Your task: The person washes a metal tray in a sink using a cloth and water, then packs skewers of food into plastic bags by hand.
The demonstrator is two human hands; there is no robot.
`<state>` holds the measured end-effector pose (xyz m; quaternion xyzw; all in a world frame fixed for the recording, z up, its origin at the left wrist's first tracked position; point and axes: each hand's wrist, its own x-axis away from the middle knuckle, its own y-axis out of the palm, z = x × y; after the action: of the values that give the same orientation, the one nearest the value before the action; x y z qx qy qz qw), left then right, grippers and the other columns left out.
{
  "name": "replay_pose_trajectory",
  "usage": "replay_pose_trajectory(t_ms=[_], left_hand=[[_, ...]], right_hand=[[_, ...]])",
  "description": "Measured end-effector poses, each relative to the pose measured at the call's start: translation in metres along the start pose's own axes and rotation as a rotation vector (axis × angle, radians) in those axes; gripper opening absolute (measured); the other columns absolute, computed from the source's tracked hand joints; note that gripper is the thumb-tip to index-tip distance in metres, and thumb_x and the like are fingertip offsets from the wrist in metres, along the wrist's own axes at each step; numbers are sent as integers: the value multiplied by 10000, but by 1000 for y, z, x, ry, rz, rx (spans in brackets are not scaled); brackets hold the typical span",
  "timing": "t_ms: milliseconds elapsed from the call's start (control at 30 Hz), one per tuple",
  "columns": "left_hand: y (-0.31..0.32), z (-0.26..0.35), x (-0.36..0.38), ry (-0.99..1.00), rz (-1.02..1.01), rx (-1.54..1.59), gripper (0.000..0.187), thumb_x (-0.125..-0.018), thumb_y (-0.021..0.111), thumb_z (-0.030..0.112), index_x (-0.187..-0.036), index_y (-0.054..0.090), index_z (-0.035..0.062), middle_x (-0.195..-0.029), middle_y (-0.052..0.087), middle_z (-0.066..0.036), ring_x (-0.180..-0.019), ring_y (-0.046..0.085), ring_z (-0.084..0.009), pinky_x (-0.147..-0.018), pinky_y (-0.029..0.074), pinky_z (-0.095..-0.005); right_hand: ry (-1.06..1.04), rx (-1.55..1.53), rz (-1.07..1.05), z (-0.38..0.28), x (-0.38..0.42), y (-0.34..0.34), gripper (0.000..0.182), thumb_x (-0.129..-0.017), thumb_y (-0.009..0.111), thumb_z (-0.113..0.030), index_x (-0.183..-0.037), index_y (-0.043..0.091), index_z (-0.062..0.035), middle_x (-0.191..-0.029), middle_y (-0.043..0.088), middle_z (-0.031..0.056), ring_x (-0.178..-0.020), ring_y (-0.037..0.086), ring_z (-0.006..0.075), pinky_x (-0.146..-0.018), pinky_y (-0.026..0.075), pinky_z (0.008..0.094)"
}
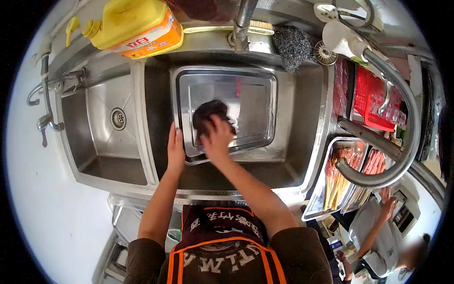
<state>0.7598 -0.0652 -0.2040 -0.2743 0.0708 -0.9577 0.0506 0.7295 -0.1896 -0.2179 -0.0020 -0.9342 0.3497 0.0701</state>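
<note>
Dark pad (205,113) under my right hand (217,144), toward the left end of the metal tray (255,104)

The tray lies in the larger sink basin (305,94), its long axis running left to right across my body and its near edge slightly askew to the front of the basin. The pad is inside it, well over to the left, so most of the tray's length stretches away to the right of my fingers. My right hand is the one at the pad, reaching in over the near rim, with its fingers spread and bent over the dark mass; they are blurred, and I cannot tell whether they grip it or only press on it

My left hand (175,154) is nearest the tray's left rim, just outside it. Those fingers are open, nearly straight and close together, pointing away from me along that side; whether they touch the rim I cannot make out. So the pad sits between the left rim and the wide right part of the tray, with my hands near each other
</note>
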Motion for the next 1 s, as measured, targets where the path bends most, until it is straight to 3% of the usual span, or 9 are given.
replay_pose_trajectory(t_ms=[133,233,367,500,600,667,833,933,1000], left_hand=[[-3,8,-6,-56,-3,118,468,-963,392,257,-1339,336,-16,-1328,412,-102,-1197,388,-162,-1007,286,-278],[-7,6,-11,93,-59,65,432,-962,389,219,-1319,366,-23,-1286,457,-97,-1167,419,-159,-996,298,-271],[-7,7,-12,47,-53,82,466,-960,405,236,-1336,333,-28,-1322,419,-115,-1203,396,-174,-1011,281,-284],[-5,5,-11,40,-40,-2,431,-957,391,201,-1323,352,-22,-1279,463,-104,-1167,430,-172,-986,306,-272],[-2,5,-3,77,-31,-165,450,-947,413,191,-1342,317,-3,-1276,464,-121,-1160,441,-186,-979,317,-285],[1,8,-5,128,-45,-274,462,-941,427,183,-1349,300,8,-1274,464,-131,-1156,446,-192,-976,323,-293],[1,6,-2,91,-46,-169,456,-925,447,122,-1343,302,14,-1234,483,-138,-1122,462,-189,-955,343,-288],[-4,4,-1,68,-46,-146,459,-924,442,114,-1347,295,11,-1259,460,-138,-1143,446,-198,-965,331,-287],[-5,1,-4,152,-27,-257,466,-927,433,119,-1354,284,8,-1315,415,-143,-1192,414,-217,-989,307,-290]], right_hand=[[-117,-75,-235,-4,20,-17,521,-691,630,-96,-1191,511,-175,-1285,393,75,-1157,358,301,-904,284,457],[-177,65,-496,25,29,-45,499,-670,644,-66,-1141,532,-188,-1238,459,53,-1152,395,276,-917,303,463],[32,171,-173,123,52,-56,449,-587,554,46,-985,583,-159,-1160,477,95,-1108,424,314,-899,343,453],[388,307,-126,198,50,-68,422,-692,566,15,-1053,555,-203,-1224,438,49,-1141,397,319,-909,360,421],[659,308,81,162,15,-58,468,-716,593,-35,-1133,511,-228,-1234,425,66,-1142,399,314,-889,378,429],[338,216,279,145,3,-19,510,-751,634,-140,-1227,458,-183,-1246,420,129,-1126,398,323,-876,358,475],[96,-43,48,-4,-12,7,476,-788,584,-249,-1244,472,-176,-1267,383,113,-1165,346,323,-893,272,510],[-85,7,-81,8,-16,-4,486,-796,577,-213,-1266,453,-202,-1282,385,88,-1182,349,289,-904,275,500],[4,254,-130,46,-29,-11,495,-809,572,-221,-1283,429,-206,-1300,379,80,-1193,352,291,-920,288,484]])
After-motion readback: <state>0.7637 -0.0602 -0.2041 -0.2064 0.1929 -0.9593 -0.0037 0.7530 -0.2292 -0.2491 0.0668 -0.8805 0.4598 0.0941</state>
